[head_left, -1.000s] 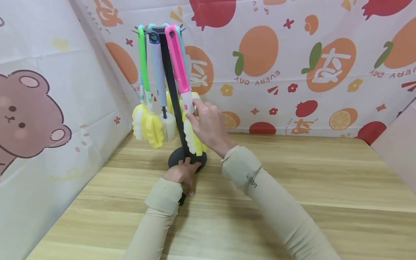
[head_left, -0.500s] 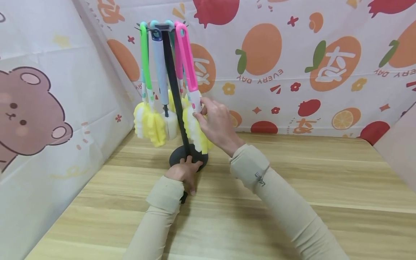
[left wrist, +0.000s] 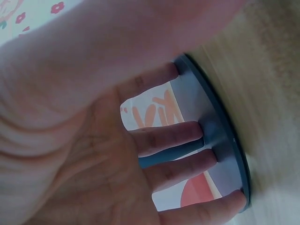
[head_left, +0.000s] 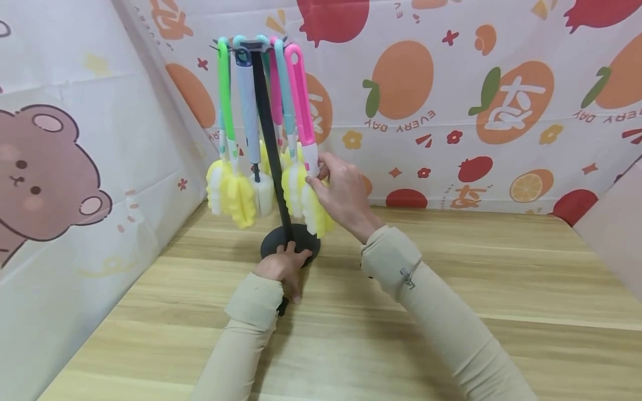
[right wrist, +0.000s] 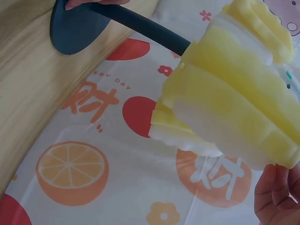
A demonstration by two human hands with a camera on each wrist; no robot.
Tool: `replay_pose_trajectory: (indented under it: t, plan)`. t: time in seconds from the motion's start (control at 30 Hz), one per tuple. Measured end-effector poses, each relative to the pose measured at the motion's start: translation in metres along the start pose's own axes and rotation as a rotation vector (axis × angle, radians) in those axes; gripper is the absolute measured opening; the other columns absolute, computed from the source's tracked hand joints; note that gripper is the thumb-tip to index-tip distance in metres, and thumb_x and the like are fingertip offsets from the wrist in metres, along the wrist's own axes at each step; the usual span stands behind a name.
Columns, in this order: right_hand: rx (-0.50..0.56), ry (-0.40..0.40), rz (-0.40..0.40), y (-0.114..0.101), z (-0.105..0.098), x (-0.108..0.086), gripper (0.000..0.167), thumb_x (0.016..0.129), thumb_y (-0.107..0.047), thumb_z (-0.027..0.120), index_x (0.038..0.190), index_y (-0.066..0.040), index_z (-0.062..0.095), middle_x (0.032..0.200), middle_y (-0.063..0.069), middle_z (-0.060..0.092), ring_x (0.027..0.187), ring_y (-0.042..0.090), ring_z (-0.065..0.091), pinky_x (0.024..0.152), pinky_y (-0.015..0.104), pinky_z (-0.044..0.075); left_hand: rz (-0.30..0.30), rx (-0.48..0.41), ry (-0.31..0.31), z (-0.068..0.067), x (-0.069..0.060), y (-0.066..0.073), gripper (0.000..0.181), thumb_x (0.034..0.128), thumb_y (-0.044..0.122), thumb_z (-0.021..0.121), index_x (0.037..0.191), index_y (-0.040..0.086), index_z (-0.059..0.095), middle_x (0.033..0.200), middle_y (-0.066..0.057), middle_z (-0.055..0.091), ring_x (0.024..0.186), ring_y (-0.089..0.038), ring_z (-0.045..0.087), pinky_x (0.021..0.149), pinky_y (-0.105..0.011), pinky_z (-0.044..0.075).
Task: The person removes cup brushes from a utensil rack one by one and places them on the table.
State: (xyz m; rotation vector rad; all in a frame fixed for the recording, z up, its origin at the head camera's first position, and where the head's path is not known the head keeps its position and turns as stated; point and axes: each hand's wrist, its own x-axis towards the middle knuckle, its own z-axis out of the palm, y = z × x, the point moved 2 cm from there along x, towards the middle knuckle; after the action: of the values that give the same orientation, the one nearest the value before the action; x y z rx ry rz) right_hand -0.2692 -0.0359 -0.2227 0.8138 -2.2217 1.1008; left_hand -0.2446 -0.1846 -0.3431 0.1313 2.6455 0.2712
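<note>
A pink-handled sponge bottle brush [head_left: 304, 106] hangs upright in my right hand [head_left: 346, 195], pinched at its white neck between thumb and fingers. Its looped top stands just right of the black hanging stand [head_left: 268, 111]; whether it still touches a hook I cannot tell. In the right wrist view its yellow-and-white sponge head [right wrist: 234, 103] fills the middle, above the right fingers. My left hand [head_left: 283, 266] presses the round stand base [head_left: 273, 240] with spread fingers. The left wrist view shows straight fingertips on that dark base [left wrist: 225, 136].
Several brushes hang around the stand: a green one [head_left: 224, 94], a grey-blue one [head_left: 248, 106] with a white sponge, and a teal one [head_left: 286, 89] beside the pink brush. The wooden table [head_left: 451, 267] meets a fruit-printed cloth [head_left: 321, 33] behind and a bear-printed cloth [head_left: 125, 161] at left.
My right hand has moved rightward with the pink brush, its loop shifting away from the stand's top and uncovering the teal brush. The left hand stays on the base.
</note>
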Motion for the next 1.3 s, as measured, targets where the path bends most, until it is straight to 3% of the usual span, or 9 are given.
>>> replay_pose_trajectory:
  t: [0.47,0.87,1.07,1.3]
  plan:
    - [0.004,0.028,0.021,0.005,-0.004,-0.007,0.031,0.091,-0.01,0.079,0.113,0.005,0.064,0.083,0.013,0.07,0.067,0.023,0.058,0.057,0.029,0.044,0.017,0.011,0.001,0.001,0.003,-0.001,0.112,0.0685,0.015,0.097,0.16,0.016,0.033,0.162,-0.025,0.016,0.148,-0.047,0.014,0.108,-0.063,0.034]
    - [0.113,0.078,0.019,0.014,-0.005,-0.013,0.029,0.085,-0.003,0.082,0.104,0.007,0.062,0.076,0.016,0.07,0.066,0.025,0.06,0.063,0.03,0.048,0.006,-0.004,0.004,0.001,0.002,0.0,0.11,0.0695,0.014,0.096,0.16,0.017,0.033,0.163,-0.024,0.015,0.148,-0.047,0.013,0.106,-0.063,0.037]
    - [0.123,0.069,0.069,0.018,-0.007,-0.016,0.029,0.084,-0.004,0.083,0.099,0.006,0.061,0.074,0.015,0.07,0.066,0.024,0.066,0.062,0.032,0.053,0.018,-0.004,0.013,0.001,0.002,0.001,0.111,0.0685,0.013,0.096,0.16,0.017,0.033,0.162,-0.025,0.016,0.148,-0.047,0.014,0.106,-0.062,0.037]
    - [0.146,0.034,0.139,0.023,-0.005,-0.018,0.027,0.083,-0.004,0.083,0.097,0.004,0.062,0.075,0.013,0.07,0.066,0.023,0.065,0.061,0.027,0.048,0.005,-0.008,0.031,0.001,0.003,0.0,0.116,0.0667,0.012,0.097,0.161,0.02,0.031,0.163,-0.026,0.016,0.149,-0.048,0.013,0.107,-0.062,0.036]
